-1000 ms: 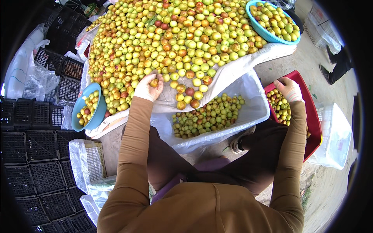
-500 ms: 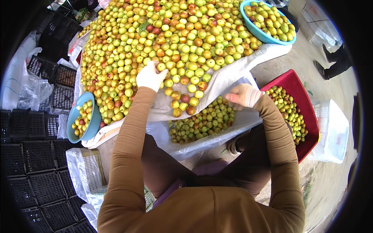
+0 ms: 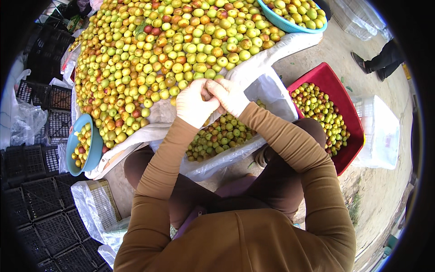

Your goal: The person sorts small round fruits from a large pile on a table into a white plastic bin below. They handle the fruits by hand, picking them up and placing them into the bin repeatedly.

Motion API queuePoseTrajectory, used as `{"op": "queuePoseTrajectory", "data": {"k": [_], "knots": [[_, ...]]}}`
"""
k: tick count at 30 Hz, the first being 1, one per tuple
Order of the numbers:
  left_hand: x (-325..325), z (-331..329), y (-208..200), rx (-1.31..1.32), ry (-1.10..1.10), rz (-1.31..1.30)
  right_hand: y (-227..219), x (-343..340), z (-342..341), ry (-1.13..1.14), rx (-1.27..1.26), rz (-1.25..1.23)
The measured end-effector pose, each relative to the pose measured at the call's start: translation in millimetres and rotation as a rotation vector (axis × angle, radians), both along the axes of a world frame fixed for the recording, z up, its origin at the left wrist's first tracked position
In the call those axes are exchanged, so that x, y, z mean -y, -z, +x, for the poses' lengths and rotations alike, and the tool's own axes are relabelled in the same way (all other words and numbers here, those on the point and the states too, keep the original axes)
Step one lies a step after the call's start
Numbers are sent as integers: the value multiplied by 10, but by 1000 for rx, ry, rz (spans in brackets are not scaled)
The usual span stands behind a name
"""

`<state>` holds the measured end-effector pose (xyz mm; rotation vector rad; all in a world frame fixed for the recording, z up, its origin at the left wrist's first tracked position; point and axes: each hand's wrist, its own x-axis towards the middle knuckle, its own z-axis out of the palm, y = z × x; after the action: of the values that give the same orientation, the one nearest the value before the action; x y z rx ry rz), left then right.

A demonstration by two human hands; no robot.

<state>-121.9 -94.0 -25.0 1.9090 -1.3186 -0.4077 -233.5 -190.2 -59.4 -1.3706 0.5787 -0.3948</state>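
Observation:
My left hand (image 3: 195,103) and my right hand (image 3: 230,98) meet at the front edge of a large heap of yellow-green and reddish-brown jujubes (image 3: 176,50). Both look pale and gloved, with fingers curled together and touching; whatever is between them is hidden. The heap lies on a whitish cloth (image 3: 156,130), and my hands cover part of its front tip. Below them stands a crate (image 3: 206,171) lined with clear plastic, partly filled with mostly green jujubes (image 3: 222,136). My right forearm crosses over the crate's right part.
A red bin (image 3: 355,124) holding jujubes stands to the right, beside a clear plastic tub (image 3: 383,131). Blue basins of jujubes sit at the heap's left (image 3: 93,152) and far right (image 3: 294,25). Black crates (image 3: 45,195) are stacked left. Another person's legs (image 3: 385,59) show at far right.
My right hand has moved left and up from over the crate to meet my left hand. The left hand has shifted right, off the heap's surface. The whole view has shifted slightly.

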Motion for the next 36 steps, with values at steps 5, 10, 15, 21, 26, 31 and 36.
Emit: {"op": "queuePoseTrajectory", "data": {"k": [5, 10, 15, 21, 26, 31, 36], "knots": [[-77, -54, 58, -137, -46, -80, 17, -38, -1, 21, 48, 121], [-161, -64, 80, -144, -39, -96, -63, -53, -42, 5, 68, 216], [-259, -56, 92, -287, 45, -184, -15, -73, -109, -44, 116, 234], [-342, -51, 127, -518, 106, -221, -62, -40, -197, -127, 129, 91], [-358, -45, 154, -470, 88, -145, -57, -32, -230, -118, 78, -127], [-592, 324, 346, -211, -122, -53, -594, 612, -864, -12, -294, -857], [-897, 1048, 484, -130, -419, -148, -510, 1178, -1998, -82, -1175, -982]]}}
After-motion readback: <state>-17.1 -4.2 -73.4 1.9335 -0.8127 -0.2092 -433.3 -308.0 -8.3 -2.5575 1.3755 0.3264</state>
